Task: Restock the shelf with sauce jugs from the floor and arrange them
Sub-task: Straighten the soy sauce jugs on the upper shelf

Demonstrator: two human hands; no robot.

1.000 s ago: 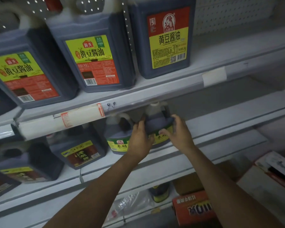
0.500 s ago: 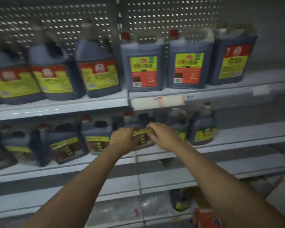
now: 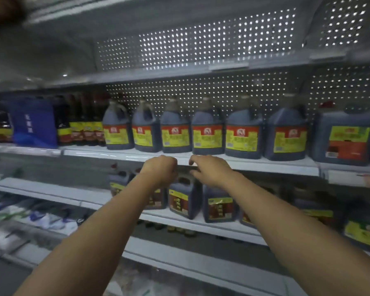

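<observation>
Both hands up at the front edge of the middle shelf (image 3: 254, 165). Left hand (image 3: 161, 170) w/ fingers curled under, loose fist, nothing visibly in it. Right hand (image 3: 209, 170) w/ fingers bent, slightly spread, tips near the shelf lip; contact can't tell, blurred. Row of sauce jugs (image 3: 207, 133) stands upright along that shelf, just behind the hands. Smaller jugs (image 3: 181, 200) on the shelf below, partly hidden by the wrists.
</observation>
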